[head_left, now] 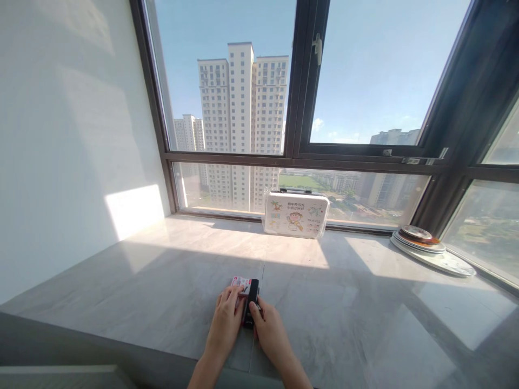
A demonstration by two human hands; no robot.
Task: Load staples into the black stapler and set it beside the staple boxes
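Note:
Near the front of the marble sill, a small white-and-pink printed box [240,281] lies against a black stapler-like object [252,294]. My left hand [228,313] is closed over the box from the left, its fingers across the printed top. From the right, my right hand [271,327] grips the black object, thumb on its upper face and fingers behind it. Both things touch side by side between my hands. Their lower parts are partly covered by my fingers, so I cannot tell whether they are joined.
Against the window stands a white cartoon-printed case [295,216] in clear wrap, its black handle up. A stack of plates [421,246] sits in the right corner. The marble sill [162,292] ends at a front edge just before me, with a white wall [73,162] at left.

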